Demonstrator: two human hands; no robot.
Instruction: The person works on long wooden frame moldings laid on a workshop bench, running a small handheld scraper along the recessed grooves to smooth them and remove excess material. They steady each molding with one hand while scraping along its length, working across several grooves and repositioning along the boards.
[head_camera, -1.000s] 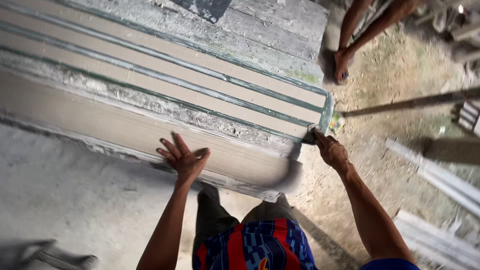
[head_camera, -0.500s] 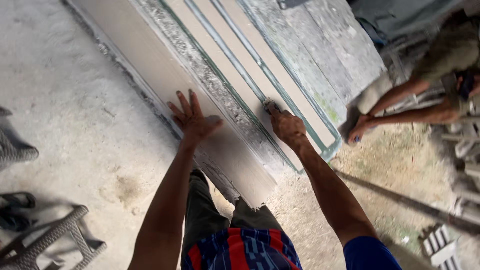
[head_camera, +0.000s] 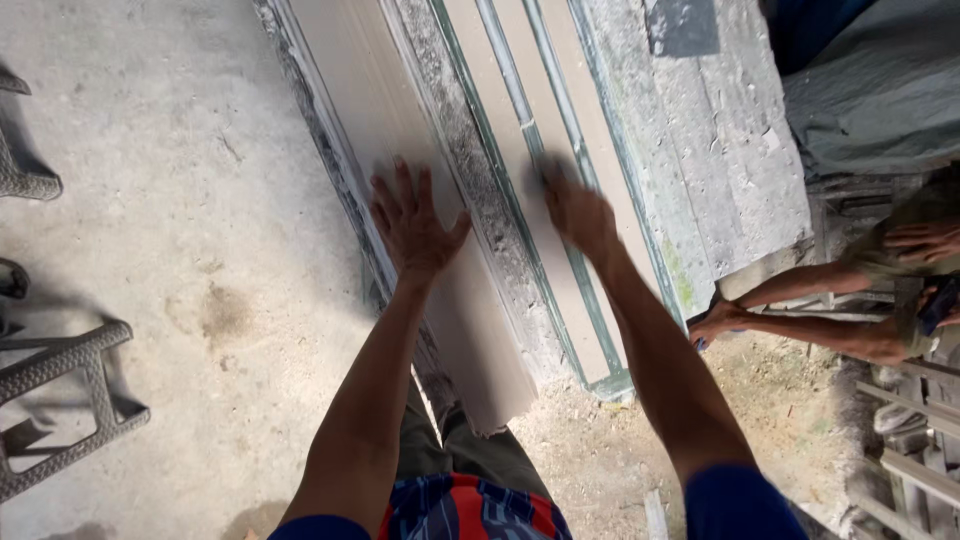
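Note:
A long pale moulding (head_camera: 360, 120) lies on the concrete floor, running away from me. My left hand (head_camera: 412, 228) rests flat on its smooth sloped face with fingers spread. My right hand (head_camera: 578, 215), blurred, presses on the tan top strip (head_camera: 505, 120) between two green-grey edge rails. A rough grey crusted band (head_camera: 470, 200) separates the two surfaces. Neither hand holds anything. My legs stand just below the near end of the moulding.
A grey concrete slab (head_camera: 720, 150) lies to the right of the moulding. Another person crouches at the right, one hand (head_camera: 712, 325) reaching to the ground. A dark plastic stool (head_camera: 60, 400) stands at the left. Pale strips (head_camera: 920, 470) are stacked at lower right.
My view has swung so the moulding now runs away from me. Both hands slid further along it; the right went from its end corner onto the top strip.

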